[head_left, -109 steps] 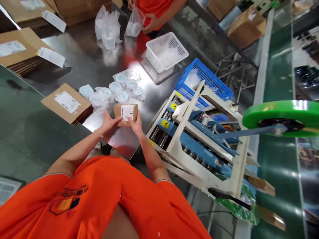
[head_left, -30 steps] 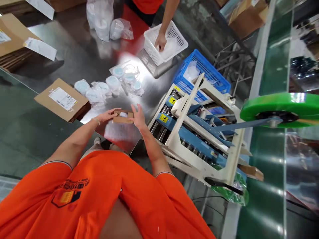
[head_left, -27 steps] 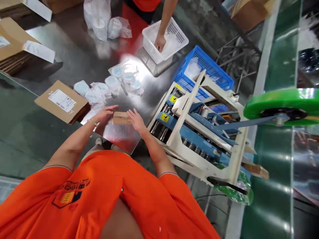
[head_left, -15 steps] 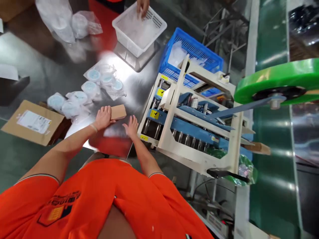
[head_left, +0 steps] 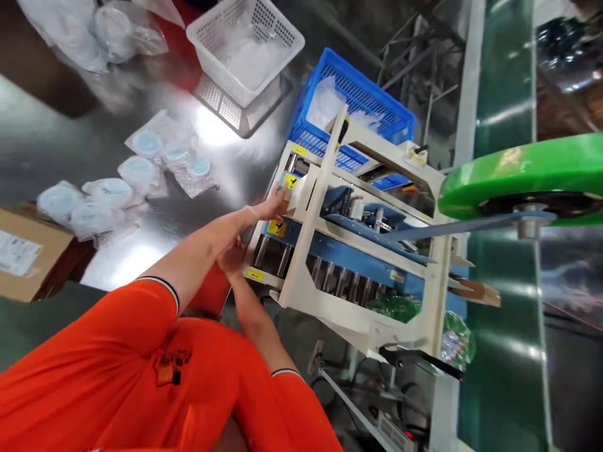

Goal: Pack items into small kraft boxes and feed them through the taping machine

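Note:
My left hand (head_left: pixel 273 204) reaches across to the infeed of the box-sealing machine (head_left: pixel 325 235), between its blue guide rails. Its thumb and fingers are around the near end of a small tan cardboard box (head_left: pixel 287 196), mostly hidden by the hand and the machine frame. My right hand (head_left: pixel 230 256) is at the table edge beside the machine, below my left forearm. Its fingers look bent, but the forearm partly covers them, and whether they hold anything is unclear. Several pale-blue round items in clear bags (head_left: pixel 113 191) lie on the metal table (head_left: pixel 174 216).
A white perforated basket (head_left: pixel 245 94) stands at the table's far side with clear bags inside. Behind the machine is a blue crate (head_left: pixel 367 94). A green tape roll (head_left: pixel 518 179) juts out at right, before a green conveyor belt (head_left: pixel 504 351). A large carton (head_left: pixel 35 254) sits at left.
My left hand and the small cardboard box have moved right, from the table to the machine's infeed. My right hand has drawn back under the left forearm. The view has shifted.

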A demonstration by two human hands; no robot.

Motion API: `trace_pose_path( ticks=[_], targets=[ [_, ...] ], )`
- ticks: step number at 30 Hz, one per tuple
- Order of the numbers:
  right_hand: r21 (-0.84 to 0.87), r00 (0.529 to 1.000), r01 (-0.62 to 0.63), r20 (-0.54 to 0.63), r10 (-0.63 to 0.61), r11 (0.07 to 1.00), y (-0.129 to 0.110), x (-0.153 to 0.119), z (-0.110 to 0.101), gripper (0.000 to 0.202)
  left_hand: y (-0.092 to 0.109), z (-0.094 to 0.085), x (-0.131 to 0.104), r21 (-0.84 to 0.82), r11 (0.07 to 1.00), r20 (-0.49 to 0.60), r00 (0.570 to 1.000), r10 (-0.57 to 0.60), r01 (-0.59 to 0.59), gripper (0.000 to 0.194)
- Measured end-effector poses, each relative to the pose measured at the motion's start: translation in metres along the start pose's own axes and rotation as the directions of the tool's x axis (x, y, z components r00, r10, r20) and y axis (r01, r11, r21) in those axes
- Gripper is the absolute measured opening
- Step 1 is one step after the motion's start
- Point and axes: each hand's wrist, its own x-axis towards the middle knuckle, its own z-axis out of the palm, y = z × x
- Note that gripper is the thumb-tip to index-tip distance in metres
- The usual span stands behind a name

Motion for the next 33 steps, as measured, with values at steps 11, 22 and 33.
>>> trace_pose_path(
  ticks=[11,22,33],
  targets=[
    [0.226,0.953,0.259,-0.217,-0.211,0.939,-0.063,0.023,-0.011,0.045,-0.005,-0.125,-0.412,-0.094,0.644,-0.701,0.409,-0.584,0.759,0.068],
    [0.088,0.771,0.604,0.188,-0.609,0.792,-0.379,0.042,0.012,0.038,-0.028,-0.160,-0.579,-0.646,0.157,-0.591,-0.360,-0.722,0.747,0.031],
    [0.371,0.753,0.650,-0.197,-0.628,0.663,-0.165,0.019,-0.100,0.024,0.053,-0.158,-0.506,-0.142,0.599,-0.832,0.233,-0.504,0.788,0.054]
  ],
)
